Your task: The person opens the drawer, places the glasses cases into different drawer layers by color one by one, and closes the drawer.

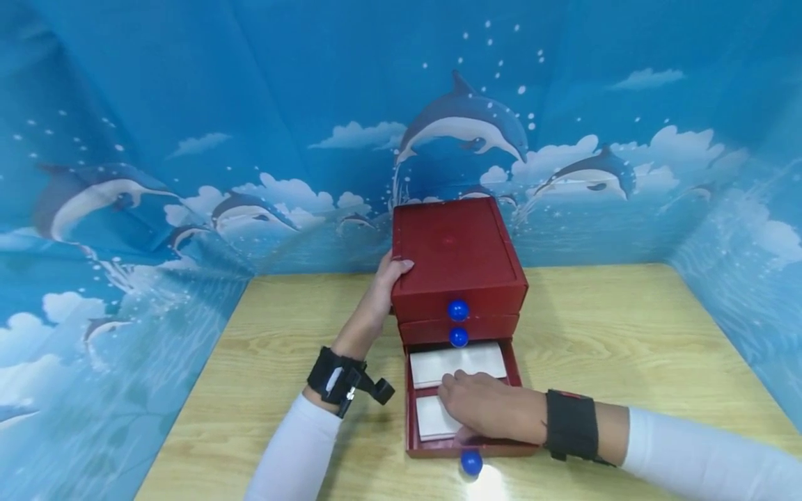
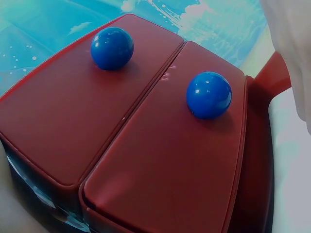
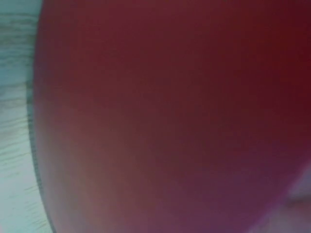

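Observation:
A red drawer cabinet [image 1: 456, 247] with blue ball knobs stands on the table, its bottom drawer [image 1: 411, 424] pulled out. My left hand [image 1: 380, 287] holds the cabinet's left side, thumb over the top edge; its other fingers are hidden. In the drawer lie two flat white rectangular packs, the far pack [image 1: 432, 367] behind the near pack [image 1: 432, 419]. My right hand [image 1: 485, 407] reaches in with bent fingers and grips the near pack's right part; the fingertips are mostly hidden. The left wrist view shows the two shut upper drawers [image 2: 160, 160]; the right wrist view is blurred red.
The wooden table [image 1: 282, 327] extends to both sides of the cabinet. A blue dolphin-print backdrop [image 1: 313, 83] rises behind and beside the table. The open drawer's blue knob [image 1: 471, 462] sticks out at the front.

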The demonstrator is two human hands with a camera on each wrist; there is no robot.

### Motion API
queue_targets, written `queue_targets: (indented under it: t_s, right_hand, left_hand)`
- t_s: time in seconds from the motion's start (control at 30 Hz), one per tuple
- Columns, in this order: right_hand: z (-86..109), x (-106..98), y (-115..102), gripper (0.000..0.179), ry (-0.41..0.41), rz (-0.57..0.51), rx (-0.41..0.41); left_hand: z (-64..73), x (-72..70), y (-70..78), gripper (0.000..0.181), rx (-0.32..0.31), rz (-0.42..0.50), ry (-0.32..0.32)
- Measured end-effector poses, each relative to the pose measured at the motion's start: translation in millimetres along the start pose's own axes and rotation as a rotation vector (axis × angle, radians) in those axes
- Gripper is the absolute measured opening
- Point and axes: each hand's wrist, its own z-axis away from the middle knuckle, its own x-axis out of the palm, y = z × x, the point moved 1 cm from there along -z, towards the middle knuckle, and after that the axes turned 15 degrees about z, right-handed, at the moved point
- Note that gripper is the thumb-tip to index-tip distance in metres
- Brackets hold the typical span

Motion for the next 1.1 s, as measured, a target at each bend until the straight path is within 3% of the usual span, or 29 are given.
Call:
queue_targets:
  t_s: [0.17, 0.5, 0.6, 0.7, 0.9, 1.1]
  right_hand:
    - [7.5, -1, 1, 0.045, 0.047, 0.002, 0.015]
    - [26.0, -13, -1, 0.049, 0.231, 0.001, 0.098]
    - [33.0, -13, -5, 0.051, 0.319, -0.013, 0.125]
    - [39.5, -12, -11, 0.052, 0.458, 0.009, 0.128]
    - [53.0, -7, -16, 0.039, 0.64, -0.03, 0.099]
    - [65.2, 9, -26, 0.023, 0.792, -0.032, -0.034]
  left_hand:
    - [0.2, 1.4, -2.0, 0.073, -0.013, 0.0, -0.003]
    - [0.6, 1.8, -3.9, 0.075, -0.011, 0.005, 0.012]
    - [0.2, 1.1, -4.3, 0.075, -0.01, 0.002, 0.009]
    - [0.0, 0.2, -4.3, 0.074, -0.009, -0.001, 0.012]
    - [-0.1, -0.1, -3.4, 0.073, -0.004, -0.008, 0.002]
    - [-0.9, -0.1, -1.9, 0.074, -0.012, 0.0, 0.002]
